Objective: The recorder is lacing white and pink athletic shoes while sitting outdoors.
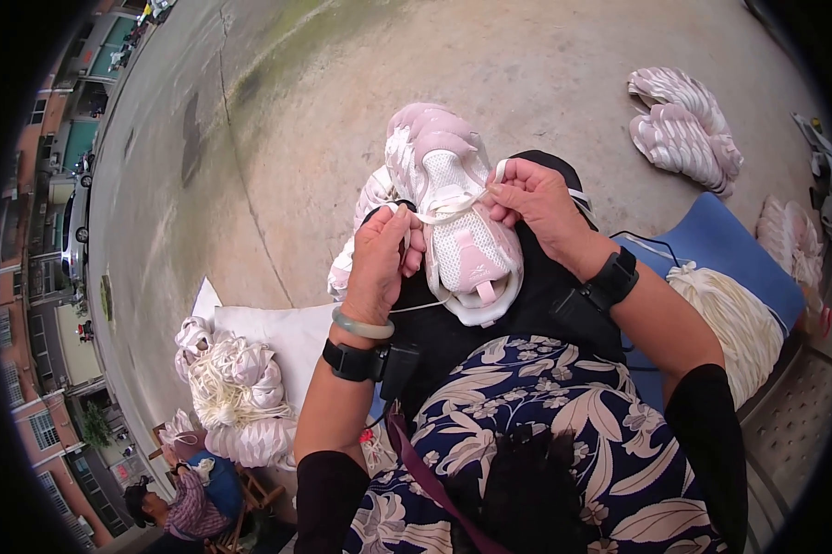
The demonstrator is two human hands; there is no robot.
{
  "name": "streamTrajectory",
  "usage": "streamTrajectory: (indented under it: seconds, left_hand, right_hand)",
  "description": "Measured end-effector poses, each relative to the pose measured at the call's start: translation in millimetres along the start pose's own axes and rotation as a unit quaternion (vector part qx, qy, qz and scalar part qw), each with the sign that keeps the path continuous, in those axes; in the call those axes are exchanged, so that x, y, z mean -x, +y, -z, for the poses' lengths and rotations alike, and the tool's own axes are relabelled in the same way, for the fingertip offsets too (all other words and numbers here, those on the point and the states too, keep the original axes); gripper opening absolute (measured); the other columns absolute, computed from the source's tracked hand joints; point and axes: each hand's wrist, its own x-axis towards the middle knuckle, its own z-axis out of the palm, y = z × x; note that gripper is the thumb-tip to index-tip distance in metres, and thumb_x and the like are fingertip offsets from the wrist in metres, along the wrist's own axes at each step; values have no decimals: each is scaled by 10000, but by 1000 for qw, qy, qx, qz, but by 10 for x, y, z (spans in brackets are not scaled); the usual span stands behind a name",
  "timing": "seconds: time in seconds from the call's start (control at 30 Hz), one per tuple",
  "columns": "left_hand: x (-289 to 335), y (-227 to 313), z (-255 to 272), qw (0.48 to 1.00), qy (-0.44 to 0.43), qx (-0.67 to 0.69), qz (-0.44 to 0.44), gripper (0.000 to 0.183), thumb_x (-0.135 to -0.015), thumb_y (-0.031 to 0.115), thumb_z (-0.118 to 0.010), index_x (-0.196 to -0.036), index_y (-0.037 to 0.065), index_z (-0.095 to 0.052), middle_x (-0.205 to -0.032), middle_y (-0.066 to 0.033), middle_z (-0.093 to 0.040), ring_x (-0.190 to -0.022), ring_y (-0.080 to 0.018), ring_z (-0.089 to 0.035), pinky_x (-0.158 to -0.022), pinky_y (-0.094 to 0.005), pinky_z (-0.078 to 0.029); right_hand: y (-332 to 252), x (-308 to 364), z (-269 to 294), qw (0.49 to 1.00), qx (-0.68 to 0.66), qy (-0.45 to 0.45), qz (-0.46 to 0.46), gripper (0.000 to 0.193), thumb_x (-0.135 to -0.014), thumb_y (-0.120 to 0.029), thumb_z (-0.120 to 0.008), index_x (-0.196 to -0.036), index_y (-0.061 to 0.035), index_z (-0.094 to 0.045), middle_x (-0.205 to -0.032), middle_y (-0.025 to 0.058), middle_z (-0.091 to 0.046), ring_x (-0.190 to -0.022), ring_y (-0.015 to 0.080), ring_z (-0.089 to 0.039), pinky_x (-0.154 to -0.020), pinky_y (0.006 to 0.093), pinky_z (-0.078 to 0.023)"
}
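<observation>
A pink and white mesh shoe upper (476, 263) rests across my lap, its heel tab toward me. A flat white shoelace (448, 218) runs across its front. My left hand (385, 249) is closed in a pinch on the lace at the upper's left side. On the other side, my right hand (538, 201) pinches the lace between thumb and fingers, and a loop of it stands up above the fingertips. Just beyond lies a row of overlapping pink and white uppers (430, 129), touching the one between my hands.
On my right, a thick bundle of cream laces (725, 319) lies on a blue sheet (706, 235). Another pile of uppers (683, 129) sits on the concrete floor. To my left, uppers and laces (240, 369) are heaped by a white sheet (277, 323). A person (190, 499) sits lower left.
</observation>
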Motion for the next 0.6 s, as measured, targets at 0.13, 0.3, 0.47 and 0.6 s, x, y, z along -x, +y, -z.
streamTrajectory:
  seconds: [0.13, 0.3, 0.47, 0.6]
  left_hand:
    - [-6, 22, -56, 996, 34, 65, -59, 185, -948, 198, -499, -892, 33, -560, -741, -50, -600, -575, -109, -556, -517, -228, -435]
    - [150, -22, -86, 950, 91, -123, -271, 193, -931, 160, -537, -892, -1, -637, -814, -37, -619, -670, -88, -551, -618, -209, -434]
    - [217, -103, -58, 935, 151, -181, -264, 191, -937, 160, -539, -883, 11, -646, -682, 45, -520, -575, -28, -425, -527, -179, -338]
    - [221, -165, -68, 962, 142, -105, -206, 193, -952, 191, -526, -859, 41, -607, -591, 87, -418, -480, 3, -297, -428, -172, -215]
  right_hand:
    - [40, -21, 30, 999, -6, 13, 50, 79, -883, -74, -596, -934, -14, -601, -761, 15, -616, -652, 56, -564, -607, 189, -465]
    - [95, 78, 55, 997, 9, -1, 79, 67, -881, -61, -603, -929, -15, -606, -777, -2, -599, -678, 45, -536, -635, 186, -453]
    - [118, 68, 41, 991, 65, -9, 113, 57, -877, -46, -595, -916, -6, -606, -760, -16, -574, -672, 36, -508, -627, 180, -435]
    - [123, 76, 35, 990, 89, -3, 106, 48, -875, -42, -592, -905, -7, -606, -758, -19, -572, -680, 36, -512, -629, 177, -435]
